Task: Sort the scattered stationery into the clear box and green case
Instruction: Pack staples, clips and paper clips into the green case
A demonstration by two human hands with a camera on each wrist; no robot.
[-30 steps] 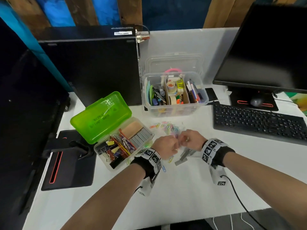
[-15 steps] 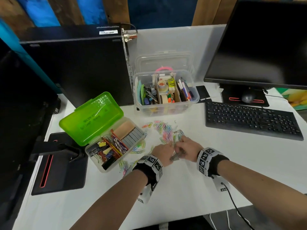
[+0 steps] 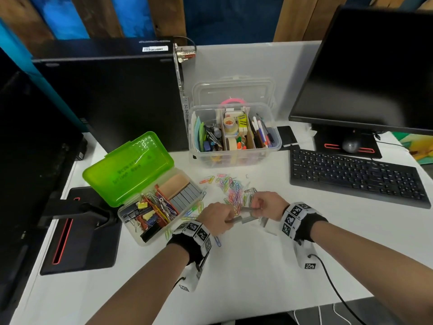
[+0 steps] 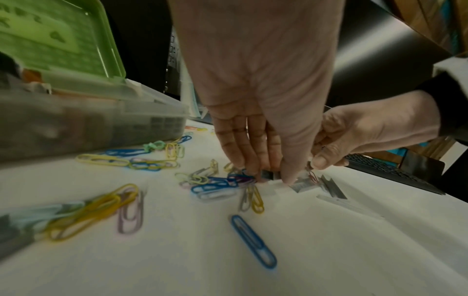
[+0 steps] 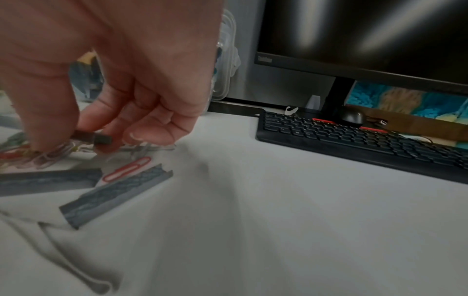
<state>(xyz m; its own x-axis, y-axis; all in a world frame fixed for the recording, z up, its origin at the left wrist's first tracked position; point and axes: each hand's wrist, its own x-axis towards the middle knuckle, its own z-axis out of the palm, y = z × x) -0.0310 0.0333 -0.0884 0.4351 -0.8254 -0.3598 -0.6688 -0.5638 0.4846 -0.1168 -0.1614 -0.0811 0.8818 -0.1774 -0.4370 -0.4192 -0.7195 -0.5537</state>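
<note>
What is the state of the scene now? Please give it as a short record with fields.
left hand: grips a grey staple strip
right hand: pinches a staple strip
loose strips: two on the table
paper clips: scattered on the table
green case: open, staples and clips inside
clear box: open, pens and tape inside

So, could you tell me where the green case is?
In the head view the green case sits open, left of the left hand, beside the paper clips.
</note>
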